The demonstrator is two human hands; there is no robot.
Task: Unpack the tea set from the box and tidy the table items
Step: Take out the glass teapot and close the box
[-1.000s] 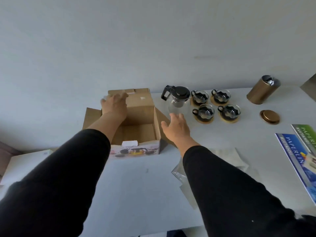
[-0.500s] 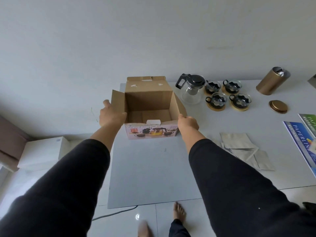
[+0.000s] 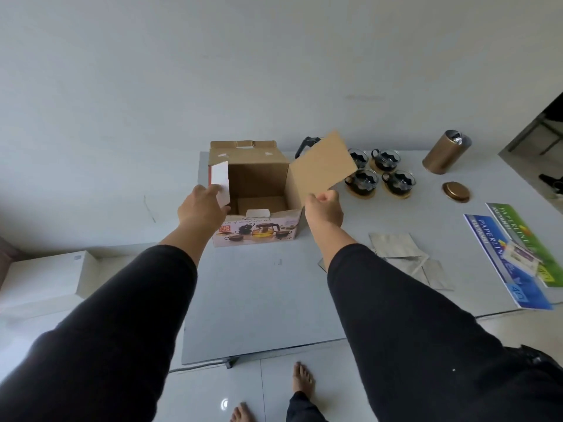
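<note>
Cardboard box point(image 3: 259, 184) open, at table point(image 3: 259, 300) back-left. Left hand point(image 3: 202, 208) pinching white left flap point(image 3: 221, 181); right hand point(image 3: 324, 210) closed on brown right flap point(image 3: 323, 166), raised. Four glass cups point(image 3: 380, 175) right of box; teapot handle point(image 3: 306, 146) behind flap. Gold canister point(image 3: 443, 152), lid point(image 3: 455, 191) beside.

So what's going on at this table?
A person is handling a cardboard box with both hands: the left hand is on its left flap, the right hand holds the right flap. The tea set is already out: four cups stand on the table beside the box.
</note>
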